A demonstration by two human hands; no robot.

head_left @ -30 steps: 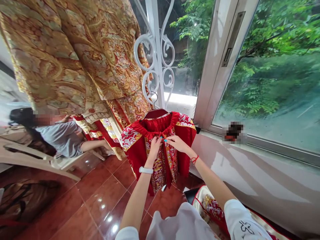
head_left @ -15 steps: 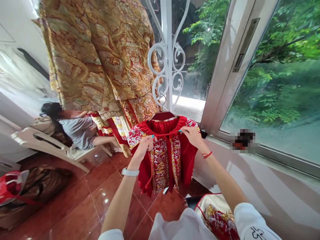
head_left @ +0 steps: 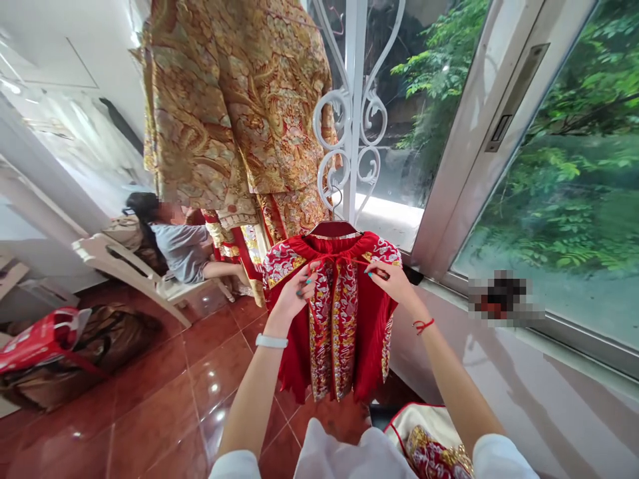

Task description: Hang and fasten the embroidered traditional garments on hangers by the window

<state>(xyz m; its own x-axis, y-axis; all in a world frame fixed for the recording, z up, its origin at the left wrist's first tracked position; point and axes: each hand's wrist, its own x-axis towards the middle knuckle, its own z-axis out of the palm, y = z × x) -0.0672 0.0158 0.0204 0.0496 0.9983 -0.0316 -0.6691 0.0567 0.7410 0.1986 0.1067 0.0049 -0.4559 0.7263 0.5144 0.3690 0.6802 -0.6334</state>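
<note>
Head view: our left hand (head_left: 292, 294) and right hand (head_left: 397, 283) each pinch the red cord (head_left: 353, 260), pulled sideways at the collar. Red jacket (head_left: 371, 313) hangs on its hanger (head_left: 333, 229) beside the white ironwork (head_left: 355, 120). Versus half a second ago, front panels sit closer; we judge the neckline is cinching.

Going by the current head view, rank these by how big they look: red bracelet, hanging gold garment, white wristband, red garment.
1. Gold garment
2. Red garment
3. White wristband
4. Red bracelet, just thin strands
</note>
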